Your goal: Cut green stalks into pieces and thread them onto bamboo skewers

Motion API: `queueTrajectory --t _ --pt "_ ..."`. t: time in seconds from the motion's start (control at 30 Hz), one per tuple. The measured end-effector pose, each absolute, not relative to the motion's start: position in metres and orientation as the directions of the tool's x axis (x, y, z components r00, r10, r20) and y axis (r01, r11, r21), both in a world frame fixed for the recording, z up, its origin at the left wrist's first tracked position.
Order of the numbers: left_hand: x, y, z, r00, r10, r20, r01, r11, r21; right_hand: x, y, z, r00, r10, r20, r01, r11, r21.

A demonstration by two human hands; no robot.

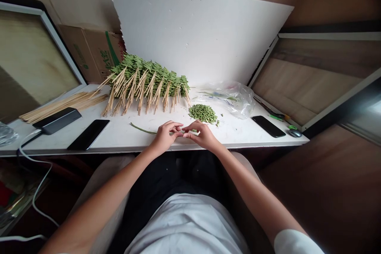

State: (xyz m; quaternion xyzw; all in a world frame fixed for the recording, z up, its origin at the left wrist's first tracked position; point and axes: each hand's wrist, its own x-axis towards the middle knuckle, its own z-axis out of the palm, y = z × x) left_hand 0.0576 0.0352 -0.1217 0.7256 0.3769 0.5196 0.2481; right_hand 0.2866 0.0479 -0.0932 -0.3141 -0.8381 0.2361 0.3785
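A long green bean (142,129) runs from the tabletop on the left into my hands near the table's front edge. My left hand (165,138) pinches it between thumb and fingers. Close beside it, fingertips nearly touching, my right hand (203,135) is also closed on the bean, and a bit of green shows by its fingers. Just beyond my right hand lies a heap of short cut bean pieces (203,113). Behind, to the left, rows of bean pieces on skewers (151,74) are stacked, with their bare stick ends pointing toward me.
Loose wooden skewers (64,105) lie at the left, near a black box with a cable (61,120) and a black phone (89,134). At right are a clear plastic bag (242,101), another phone (268,126) and a mouse-like object (294,132). A white foam board (196,31) stands behind.
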Motion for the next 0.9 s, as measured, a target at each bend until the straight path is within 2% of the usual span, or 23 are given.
queueTrajectory --t 0.27,0.47,0.57,0.67,0.8,0.9 --pt "0.05 0.035 -0.115 0.283 0.76 0.585 0.432 -0.646 0.63 0.279 0.043 -0.098 -0.43 0.658 0.618 0.387 0.753 -0.532" --pt "0.052 0.032 -0.11 0.268 0.768 0.581 0.381 -0.639 0.669 0.272 0.036 -0.098 -0.397 0.602 0.693 0.352 0.797 -0.491" --pt "0.053 0.031 -0.109 0.326 0.776 0.54 0.316 -0.628 0.711 0.27 0.033 -0.097 -0.365 0.635 0.68 0.317 0.772 -0.551" --pt "0.056 0.029 -0.109 0.382 0.782 0.493 0.204 -0.592 0.78 0.267 0.033 -0.102 -0.329 0.708 0.625 0.179 0.696 -0.695" --pt "0.058 0.028 -0.109 0.413 0.775 0.478 0.048 -0.543 0.839 0.264 0.036 -0.111 -0.346 0.814 0.466 -0.084 0.467 -0.88" --pt "0.055 0.031 -0.108 0.414 0.776 0.475 -0.023 -0.513 0.858 0.269 0.042 -0.11 -0.327 0.872 0.364 -0.158 0.329 -0.931"
